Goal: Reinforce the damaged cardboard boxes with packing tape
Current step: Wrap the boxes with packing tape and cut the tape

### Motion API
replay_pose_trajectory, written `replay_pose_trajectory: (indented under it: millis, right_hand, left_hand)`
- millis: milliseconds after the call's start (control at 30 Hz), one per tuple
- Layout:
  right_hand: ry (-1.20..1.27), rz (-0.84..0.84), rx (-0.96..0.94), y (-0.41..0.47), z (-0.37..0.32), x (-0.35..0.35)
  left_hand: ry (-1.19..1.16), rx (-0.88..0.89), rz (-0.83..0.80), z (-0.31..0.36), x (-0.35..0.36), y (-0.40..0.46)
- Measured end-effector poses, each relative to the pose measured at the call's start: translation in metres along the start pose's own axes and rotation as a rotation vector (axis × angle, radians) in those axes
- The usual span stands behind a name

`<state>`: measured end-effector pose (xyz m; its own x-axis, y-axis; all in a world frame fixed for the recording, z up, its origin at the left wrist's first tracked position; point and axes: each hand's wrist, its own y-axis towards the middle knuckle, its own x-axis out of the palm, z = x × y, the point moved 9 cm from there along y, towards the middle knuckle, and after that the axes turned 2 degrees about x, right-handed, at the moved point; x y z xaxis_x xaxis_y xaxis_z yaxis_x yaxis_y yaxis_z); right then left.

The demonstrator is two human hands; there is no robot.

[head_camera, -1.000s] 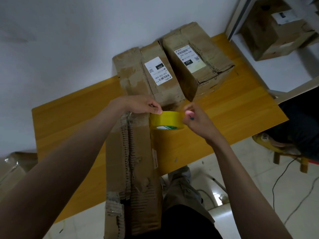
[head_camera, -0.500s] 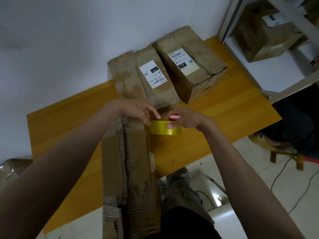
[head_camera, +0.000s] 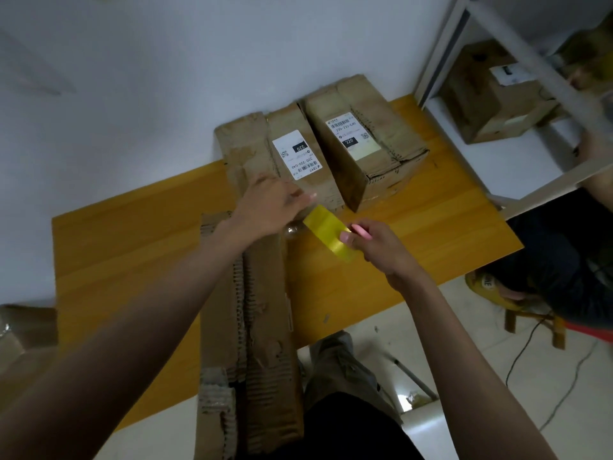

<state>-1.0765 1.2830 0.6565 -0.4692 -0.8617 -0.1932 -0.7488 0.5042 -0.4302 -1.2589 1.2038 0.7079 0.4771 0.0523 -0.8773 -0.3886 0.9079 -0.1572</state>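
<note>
**Tape roll between both hands, over the torn box's far end**

You're holding the yellow tape roll (head_camera: 331,237) in your right hand (head_camera: 381,249), thumb and fingers curled around its near side. It's hovering above the tabletop (head_camera: 132,247), just right of the torn box (head_camera: 255,327).

Your left hand (head_camera: 275,207) is reaching to the roll's far edge, fingertips pinching something there. It looks like the tape end, but motion blur is hiding the detail, so I can't tell for sure. A bit of clear film is showing below that hand at the box's top corner.

The torn box is lying lengthwise toward you, near end overhanging the tabletop edge above your legs. Its top is showing exposed, ragged corrugation along the middle seam.

Two more boxes are sitting at the far side against the wall: the left box (head_camera: 252,154) with a white label, the right box (head_camera: 374,144) touching it, angled, also labelled. The left hand is overlapping the left box's near edge.

A shelf (head_camera: 517,151) on the right is carrying another box (head_camera: 491,104).
</note>
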Motion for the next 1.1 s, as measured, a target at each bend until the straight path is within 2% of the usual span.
replay_pose_trajectory:
  millis: [100,300,433,633,767,967,1100]
  right_hand:
    - [0.058,0.056,-0.068,-0.013,-0.022,0.004]
    - [0.045,0.111,-0.175,-0.043,-0.057,0.019]
    - [0.033,0.141,-0.184,-0.060,-0.061,0.027]
    - [0.216,0.102,-0.160,-0.072,-0.044,0.036]
    - [0.330,0.264,0.096,-0.050,0.023,0.028]
    - [0.191,0.160,0.460,-0.003,0.125,0.051]
    - [0.313,0.164,0.608,0.018,0.166,0.059]
  left_hand:
    - [-0.317,-0.105,0.025,0.012,-0.008,-0.019]
    - [-0.643,-0.172,0.229,0.011,-0.040,-0.053]
    - [-0.625,-0.161,0.250,0.021,-0.052,-0.069]
    - [-0.366,-0.087,0.212,0.044,-0.059,-0.082]
    - [-0.247,-0.052,0.207,0.052,-0.059,-0.088]
    - [-0.203,-0.061,0.219,0.048,-0.060,-0.091]
    - [-0.193,-0.075,0.241,0.048,-0.066,-0.097]
